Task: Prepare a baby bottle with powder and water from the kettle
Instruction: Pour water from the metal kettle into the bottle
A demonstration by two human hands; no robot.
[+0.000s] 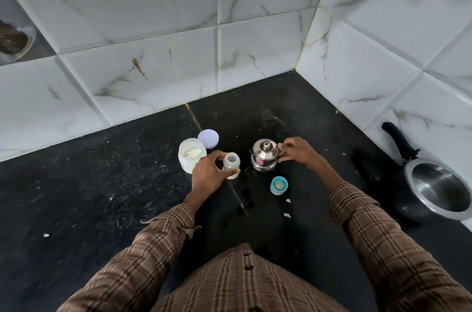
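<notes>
free: counter (76, 196) left | blocked: right; pan (434, 189) by wall (383, 69)

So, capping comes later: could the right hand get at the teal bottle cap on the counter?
Probably yes: the teal bottle cap lies uncovered near the right hand, which now grips the steel kettle.

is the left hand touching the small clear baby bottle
Touching: the head view shows the left hand wrapped around the small clear baby bottle, thumb and fingers on its sides.
</notes>
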